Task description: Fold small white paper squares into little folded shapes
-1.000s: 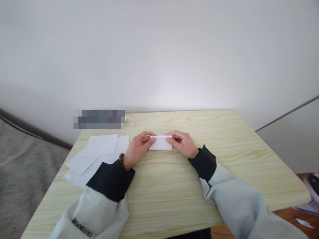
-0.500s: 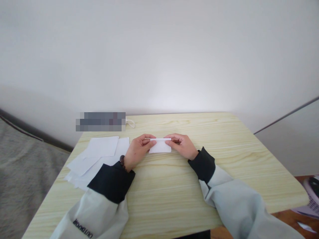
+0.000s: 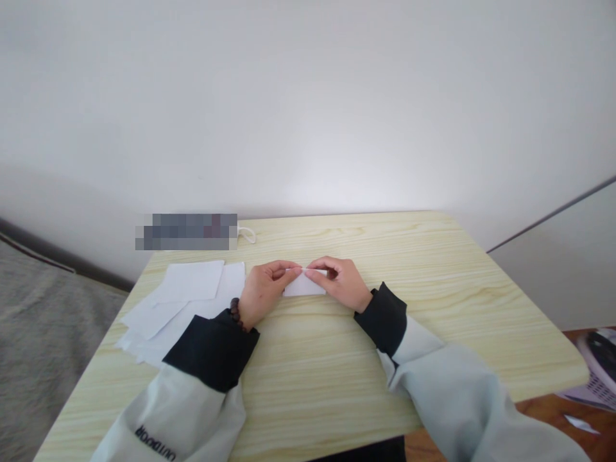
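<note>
A small folded piece of white paper (image 3: 305, 287) is held low over the middle of the table. My left hand (image 3: 267, 290) pinches its far edge between thumb and fingers, and a dark bead bracelet circles that wrist. From the other side my right hand (image 3: 342, 282) pinches the same far edge, its thumb almost meeting the left thumb near the centre. The near part of the paper shows below both thumbs. Several loose white sheets (image 3: 190, 282) lie overlapping to the left of my left hand.
A pixelated, blurred-out object (image 3: 187, 232) with a white loop (image 3: 248, 234) sits at the table's back left. The pale wood-grain table (image 3: 308, 378) meets a white wall (image 3: 308, 115). Grey fabric (image 3: 43, 359) is at the left, and a purple basket (image 3: 594, 378) stands at the lower right.
My right hand has slid left along the paper's far edge, so both thumbs are now close together. The whole view has shifted slightly.
</note>
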A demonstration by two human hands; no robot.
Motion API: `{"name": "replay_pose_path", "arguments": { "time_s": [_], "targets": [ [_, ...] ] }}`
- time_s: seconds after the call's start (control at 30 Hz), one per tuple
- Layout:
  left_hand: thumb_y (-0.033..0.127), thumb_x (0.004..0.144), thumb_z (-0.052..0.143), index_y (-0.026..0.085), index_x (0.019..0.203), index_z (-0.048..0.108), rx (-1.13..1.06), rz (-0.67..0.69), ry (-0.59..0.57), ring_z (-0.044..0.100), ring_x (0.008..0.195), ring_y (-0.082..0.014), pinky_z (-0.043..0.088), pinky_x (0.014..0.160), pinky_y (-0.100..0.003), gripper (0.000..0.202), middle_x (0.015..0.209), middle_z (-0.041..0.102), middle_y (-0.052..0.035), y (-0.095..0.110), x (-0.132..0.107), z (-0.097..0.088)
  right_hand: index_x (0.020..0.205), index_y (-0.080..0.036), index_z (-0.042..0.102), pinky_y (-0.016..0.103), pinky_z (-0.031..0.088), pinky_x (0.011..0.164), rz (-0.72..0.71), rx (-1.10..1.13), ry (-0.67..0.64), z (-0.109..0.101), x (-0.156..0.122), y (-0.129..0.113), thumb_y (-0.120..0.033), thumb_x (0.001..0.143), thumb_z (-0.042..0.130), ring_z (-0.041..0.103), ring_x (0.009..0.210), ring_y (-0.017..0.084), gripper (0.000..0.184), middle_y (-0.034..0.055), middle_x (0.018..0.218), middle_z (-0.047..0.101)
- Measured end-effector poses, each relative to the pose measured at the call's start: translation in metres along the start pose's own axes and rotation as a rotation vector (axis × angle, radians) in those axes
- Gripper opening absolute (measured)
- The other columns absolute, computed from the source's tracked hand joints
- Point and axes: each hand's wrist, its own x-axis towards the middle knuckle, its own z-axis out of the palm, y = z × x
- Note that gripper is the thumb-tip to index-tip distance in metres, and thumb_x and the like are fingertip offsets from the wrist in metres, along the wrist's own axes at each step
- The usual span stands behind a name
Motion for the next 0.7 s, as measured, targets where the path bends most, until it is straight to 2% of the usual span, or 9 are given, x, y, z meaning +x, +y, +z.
{"name": "replay_pose_path", "arguments": {
  "time_s": [0.23, 0.33, 0.43, 0.57, 0.7],
  "targets": [
    [0.048, 0.066, 0.07, 0.015, 0.08, 0.07, 0.066, 0.044, -0.017, 0.058, 0.061, -0.0139, 0.042, 0.054, -0.021, 0.036, 0.071, 0.07, -0.0023, 0.0, -0.001, 0.0, 0.077, -0.017, 0.067, 0.022, 0.041, 0.059, -0.079, -0.05, 0.077, 0.011, 0.0, -0.006, -0.027, 0.082, 0.056, 0.058, 0.065, 0.012, 0.016, 0.0025, 0.076, 0.068],
    [0.048, 0.067, 0.069, 0.015, 0.079, 0.07, 0.084, 0.052, -0.001, 0.058, 0.061, -0.0145, 0.042, 0.053, -0.021, 0.036, 0.071, 0.069, -0.0027, 0.0, -0.001, -0.002, 0.078, -0.018, 0.067, 0.022, 0.042, 0.061, -0.114, -0.091, 0.037, 0.007, 0.002, -0.006, -0.025, 0.082, 0.054, 0.059, 0.067, 0.012, 0.015, 0.0022, 0.077, 0.068],
    [0.048, 0.067, 0.069, 0.014, 0.077, 0.07, 0.069, 0.034, 0.006, 0.058, 0.06, -0.0149, 0.042, 0.052, -0.022, 0.036, 0.071, 0.069, -0.0036, 0.0, 0.0, -0.003, 0.082, -0.018, 0.068, 0.021, 0.042, 0.062, -0.153, -0.141, -0.059, 0.0, 0.005, -0.002, -0.022, 0.083, 0.053, 0.059, 0.069, 0.011, 0.016, 0.0024, 0.081, 0.069],
    [0.046, 0.068, 0.069, 0.014, 0.078, 0.071, 0.062, 0.026, 0.026, 0.057, 0.058, -0.0142, 0.041, 0.051, -0.022, 0.034, 0.068, 0.069, -0.0033, 0.001, -0.001, -0.004, 0.082, -0.017, 0.07, 0.021, 0.044, 0.061, -0.076, -0.108, -0.147, -0.01, 0.008, 0.006, -0.019, 0.081, 0.054, 0.061, 0.063, 0.011, 0.016, 0.0014, 0.076, 0.071],
    [0.045, 0.068, 0.069, 0.013, 0.079, 0.071, 0.057, 0.026, 0.047, 0.054, 0.054, -0.0124, 0.039, 0.049, -0.022, 0.034, 0.067, 0.068, -0.0028, 0.001, -0.001, -0.005, 0.084, -0.017, 0.069, 0.023, 0.049, 0.06, 0.046, 0.071, -0.179, -0.016, 0.007, 0.014, -0.021, 0.082, 0.052, 0.066, 0.063, 0.013, 0.018, 0.0021, 0.074, 0.071]
  ]
}}
